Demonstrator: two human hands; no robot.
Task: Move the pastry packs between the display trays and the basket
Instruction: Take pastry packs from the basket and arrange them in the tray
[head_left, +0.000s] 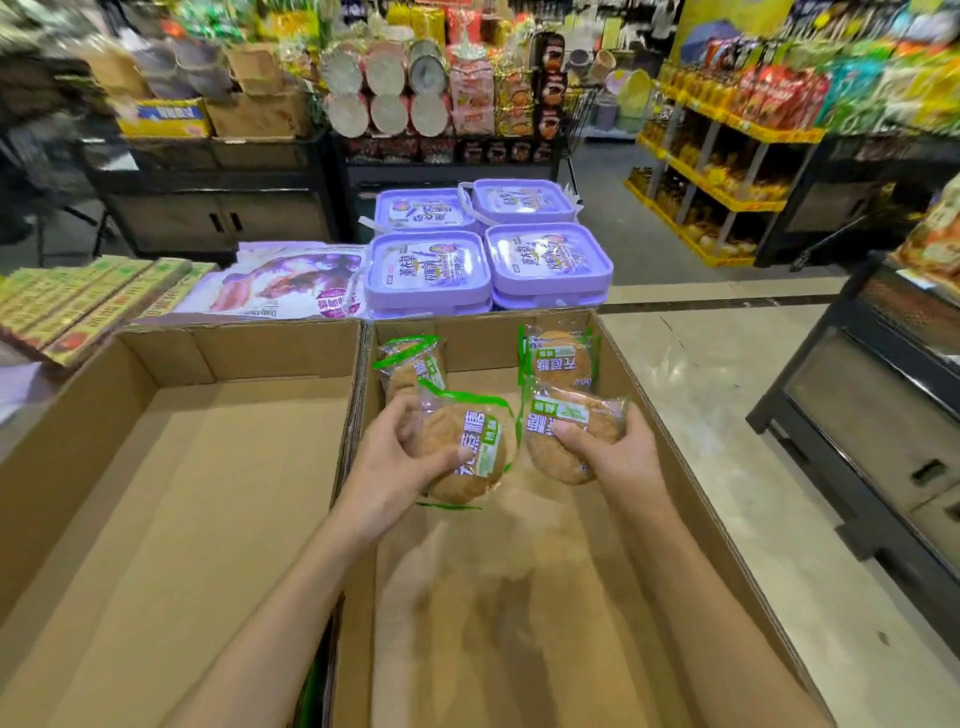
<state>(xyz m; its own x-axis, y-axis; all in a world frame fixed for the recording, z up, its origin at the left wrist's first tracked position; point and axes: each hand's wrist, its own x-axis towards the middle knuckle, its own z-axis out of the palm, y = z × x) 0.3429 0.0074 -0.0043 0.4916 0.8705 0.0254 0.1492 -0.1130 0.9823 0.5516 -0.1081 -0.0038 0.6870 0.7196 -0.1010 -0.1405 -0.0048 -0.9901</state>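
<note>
Two cardboard display trays stand side by side: the left tray (171, 457) holds nothing, the right tray (524, 613) holds pastry packs at its far end. My left hand (392, 462) grips a clear pastry pack with green trim (467, 447) above the right tray. My right hand (608, 452) grips another pastry pack (566, 421) beside it. Two more packs lean against the tray's far wall, one at the left (410, 364) and one at the right (558, 356). No basket is in view.
Purple lidded tubs (428, 270) are stacked just beyond the trays, with a flat purple bag (280, 283) and yellow-green boxes (78, 306) to their left. A tiled aisle (727, 415) runs on the right, bordered by a black display cabinet (883, 415) and stocked shelves (727, 171).
</note>
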